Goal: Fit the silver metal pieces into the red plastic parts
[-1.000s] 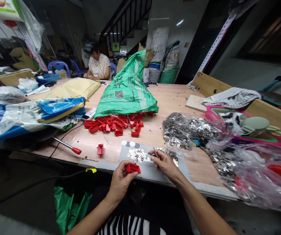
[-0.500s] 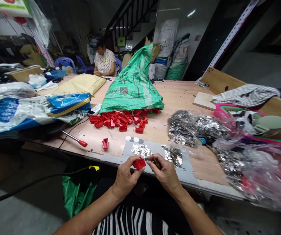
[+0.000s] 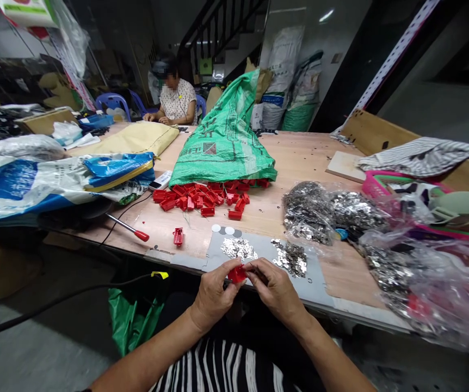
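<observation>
My left hand [image 3: 215,291] pinches a small red plastic box [image 3: 236,274] between thumb and fingers, just over the front edge of the table. Against the box's right side, my right hand [image 3: 274,288] is closed round a slim dark-handled tool [image 3: 262,276], mostly hidden by the fingers. Just beyond my hands, flat silvery metal pieces [image 3: 236,248] lie heaped on a grey mat [image 3: 318,283]. A second heap of metal pieces [image 3: 294,258] is to its right. One loose red box [image 3: 178,237] stands left of the mat.
Several red boxes [image 3: 202,197] spill from a green woven sack [image 3: 222,147]. Bags of metal parts [image 3: 312,212] and a pink basket [image 3: 375,185] are on the right. A red-tipped metal lever [image 3: 140,235] juts out at left. Across the table sits a person [image 3: 177,100].
My right fingers have come closer over the red box, and the box has turned slightly in my left hand. The view has shifted a little. The co-worker's hand has reached out leftward.
</observation>
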Demonstrator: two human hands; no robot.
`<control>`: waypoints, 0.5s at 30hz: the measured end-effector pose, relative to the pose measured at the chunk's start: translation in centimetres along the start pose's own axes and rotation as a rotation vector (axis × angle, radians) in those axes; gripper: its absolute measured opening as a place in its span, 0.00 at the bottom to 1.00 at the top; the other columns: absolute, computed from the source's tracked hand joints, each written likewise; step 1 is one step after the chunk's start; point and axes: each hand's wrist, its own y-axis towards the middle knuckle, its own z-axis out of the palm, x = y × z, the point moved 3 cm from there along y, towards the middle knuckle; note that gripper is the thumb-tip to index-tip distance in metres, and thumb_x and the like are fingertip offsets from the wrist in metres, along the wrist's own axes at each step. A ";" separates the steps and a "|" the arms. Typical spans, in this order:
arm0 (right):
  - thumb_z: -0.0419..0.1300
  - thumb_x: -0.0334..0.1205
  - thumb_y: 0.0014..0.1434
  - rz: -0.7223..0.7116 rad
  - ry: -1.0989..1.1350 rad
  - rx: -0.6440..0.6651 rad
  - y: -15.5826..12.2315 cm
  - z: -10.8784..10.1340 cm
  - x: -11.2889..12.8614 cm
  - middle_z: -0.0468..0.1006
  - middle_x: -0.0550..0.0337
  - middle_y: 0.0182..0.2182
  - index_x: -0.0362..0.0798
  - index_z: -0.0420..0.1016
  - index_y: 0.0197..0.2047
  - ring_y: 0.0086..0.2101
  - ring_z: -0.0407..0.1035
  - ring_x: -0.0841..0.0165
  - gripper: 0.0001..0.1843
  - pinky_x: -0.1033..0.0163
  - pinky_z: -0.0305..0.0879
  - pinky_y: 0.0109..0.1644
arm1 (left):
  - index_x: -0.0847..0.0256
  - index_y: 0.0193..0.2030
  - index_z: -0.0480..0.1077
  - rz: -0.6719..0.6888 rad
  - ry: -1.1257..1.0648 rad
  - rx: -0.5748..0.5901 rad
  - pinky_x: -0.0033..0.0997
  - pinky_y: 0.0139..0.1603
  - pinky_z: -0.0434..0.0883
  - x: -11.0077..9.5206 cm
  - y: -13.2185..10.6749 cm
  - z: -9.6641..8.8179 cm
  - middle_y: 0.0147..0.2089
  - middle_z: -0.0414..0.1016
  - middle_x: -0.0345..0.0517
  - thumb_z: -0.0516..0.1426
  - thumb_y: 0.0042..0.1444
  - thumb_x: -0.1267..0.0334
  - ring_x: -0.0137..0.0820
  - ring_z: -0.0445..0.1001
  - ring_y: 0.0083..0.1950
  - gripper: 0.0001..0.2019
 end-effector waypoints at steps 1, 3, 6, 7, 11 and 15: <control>0.55 0.32 0.62 0.009 -0.008 0.002 0.0 0.0 0.0 0.75 0.58 0.34 0.50 0.71 0.39 0.34 0.70 0.67 0.05 0.63 0.66 0.39 | 0.56 0.55 0.65 -0.002 0.003 0.000 0.31 0.55 0.72 0.1 0.0 0.0 0.52 0.77 0.46 0.57 0.55 0.71 0.32 0.75 0.53 0.20; 0.55 0.32 0.61 0.015 -0.023 0.006 0.1 0.0 -0.1 0.75 0.59 0.33 0.50 0.70 0.37 0.32 0.70 0.68 0.05 0.64 0.65 0.37 | 0.56 0.56 0.65 -0.004 0.012 0.000 0.31 0.55 0.73 0.2 -0.1 0.0 0.52 0.77 0.46 0.57 0.55 0.72 0.32 0.76 0.53 0.21; 0.54 0.32 0.61 0.004 -0.030 0.029 0.3 0.0 0.0 0.73 0.59 0.31 0.49 0.70 0.35 0.31 0.68 0.67 0.06 0.64 0.63 0.36 | 0.56 0.56 0.66 0.018 0.019 -0.006 0.32 0.55 0.73 0.2 -0.2 0.1 0.53 0.76 0.46 0.57 0.55 0.72 0.32 0.75 0.53 0.21; 0.54 0.32 0.61 0.000 -0.026 0.036 0.3 0.1 0.1 0.73 0.59 0.30 0.49 0.70 0.35 0.31 0.68 0.67 0.06 0.64 0.63 0.36 | 0.56 0.56 0.66 0.029 0.020 -0.011 0.32 0.56 0.72 0.2 -0.2 0.1 0.53 0.76 0.46 0.57 0.55 0.72 0.32 0.75 0.53 0.21; 0.54 0.36 0.62 0.045 0.046 0.031 0.2 0.3 0.2 0.73 0.58 0.31 0.49 0.72 0.34 0.32 0.68 0.67 0.07 0.64 0.63 0.37 | 0.56 0.55 0.66 0.042 0.011 -0.040 0.32 0.55 0.73 0.2 -0.5 0.1 0.53 0.76 0.46 0.57 0.55 0.73 0.32 0.75 0.53 0.20; 0.54 0.43 0.63 0.149 0.207 0.086 -0.1 0.3 -0.5 0.73 0.57 0.33 0.48 0.75 0.37 0.34 0.68 0.67 0.11 0.63 0.64 0.39 | 0.56 0.54 0.67 -0.005 -0.016 -0.077 0.32 0.52 0.75 0.1 -0.7 -0.1 0.50 0.78 0.46 0.58 0.56 0.69 0.33 0.77 0.50 0.18</control>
